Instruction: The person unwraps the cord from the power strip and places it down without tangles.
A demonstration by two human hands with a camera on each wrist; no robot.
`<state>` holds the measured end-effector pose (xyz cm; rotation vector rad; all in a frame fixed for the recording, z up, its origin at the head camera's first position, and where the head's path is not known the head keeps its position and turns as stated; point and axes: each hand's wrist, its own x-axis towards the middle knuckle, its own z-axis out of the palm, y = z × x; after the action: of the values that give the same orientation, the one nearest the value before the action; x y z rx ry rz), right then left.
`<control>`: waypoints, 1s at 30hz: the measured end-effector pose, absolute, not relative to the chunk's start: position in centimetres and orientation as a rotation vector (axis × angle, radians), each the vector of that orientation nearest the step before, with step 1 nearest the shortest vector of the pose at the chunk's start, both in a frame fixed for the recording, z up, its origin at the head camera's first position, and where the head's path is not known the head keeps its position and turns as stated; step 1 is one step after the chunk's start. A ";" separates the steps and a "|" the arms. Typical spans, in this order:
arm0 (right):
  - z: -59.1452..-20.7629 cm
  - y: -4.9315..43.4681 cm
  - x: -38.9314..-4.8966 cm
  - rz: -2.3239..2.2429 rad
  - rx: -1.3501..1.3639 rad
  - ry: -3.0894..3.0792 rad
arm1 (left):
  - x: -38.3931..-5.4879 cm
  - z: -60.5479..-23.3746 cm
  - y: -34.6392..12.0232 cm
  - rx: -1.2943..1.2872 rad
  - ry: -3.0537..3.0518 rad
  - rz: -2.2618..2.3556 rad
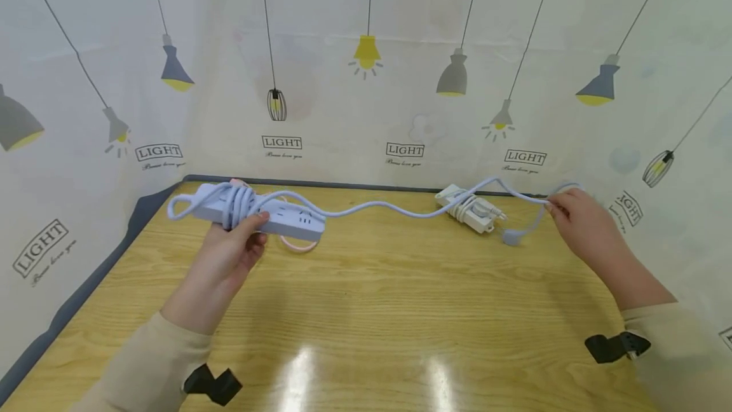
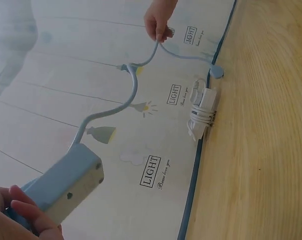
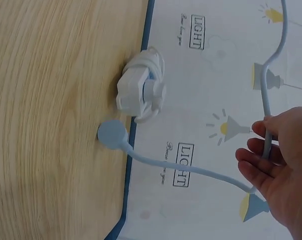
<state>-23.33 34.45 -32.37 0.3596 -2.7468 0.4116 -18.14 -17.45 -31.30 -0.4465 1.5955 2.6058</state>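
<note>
My left hand [image 1: 225, 256] grips a pale blue power strip [image 1: 293, 224] above the back left of the table, thumb on its socket face. Several turns of its cord are wound round the strip's left half, with a loop sticking out at that end. The free cord [image 1: 380, 205] runs slack across to my right hand [image 1: 589, 224], which pinches it between thumb and fingers. From there the tail of the cord curves down to a round-backed plug [image 3: 112, 134], low near the tabletop. The left wrist view shows the underside of the strip [image 2: 73, 192].
A white power strip [image 1: 471, 213] wrapped in its own cord lies at the table's back edge, behind the blue cord. A pink cord loop [image 1: 298, 247] shows below the held strip. The wooden table [image 1: 366, 310] meets a lamp-printed sheet [image 1: 343, 113] at the back and sides.
</note>
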 end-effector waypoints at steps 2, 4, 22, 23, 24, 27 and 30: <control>-32.4 34.9 -23.4 0.403 0.339 -2.758 | -18.1 -31.4 -17.3 -0.440 1.567 2.605; -32.4 35.3 -23.6 0.398 0.328 -2.764 | -18.1 -31.6 -17.0 -0.406 1.557 2.598; -35.7 34.5 -25.0 0.350 0.357 -2.946 | -19.2 -32.7 -13.3 -0.283 1.493 2.585; -35.8 34.2 -24.8 0.340 0.368 -2.956 | -19.3 -32.8 -13.1 -0.272 1.507 2.571; -35.9 34.0 -24.8 0.331 0.384 -2.962 | -19.3 -32.9 -12.8 -0.263 1.533 2.550; -36.5 33.2 -24.5 0.296 0.423 -2.965 | -19.5 -33.2 -12.1 -0.270 1.640 2.473; -37.0 32.5 -24.4 0.262 0.455 -2.980 | -19.7 -33.6 -11.4 -0.316 1.726 2.433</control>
<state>-24.40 32.48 -37.00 0.4546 -2.9801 0.2618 -19.72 -11.41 -33.57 -0.3163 1.7262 2.4331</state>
